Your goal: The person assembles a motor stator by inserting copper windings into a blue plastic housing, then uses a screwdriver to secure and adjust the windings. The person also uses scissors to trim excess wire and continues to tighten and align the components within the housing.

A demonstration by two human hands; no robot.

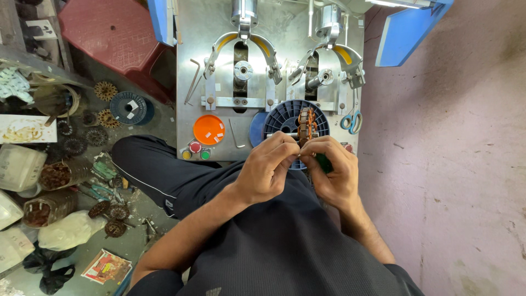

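Left of the grey winding machine (274, 49), loose wound stators (107, 211) lie on the floor, seemingly finished. Before the machine's front, the left hand (267, 167) pinches the shaft of a copper-wound armature (307, 125); the right hand (332, 170) grips it too, clutching something green, so this piece looks unfinished

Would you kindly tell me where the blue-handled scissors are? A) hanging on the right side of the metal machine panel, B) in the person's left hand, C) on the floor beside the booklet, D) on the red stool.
A: the scissors hang against the metal panel, right of the blue spool.
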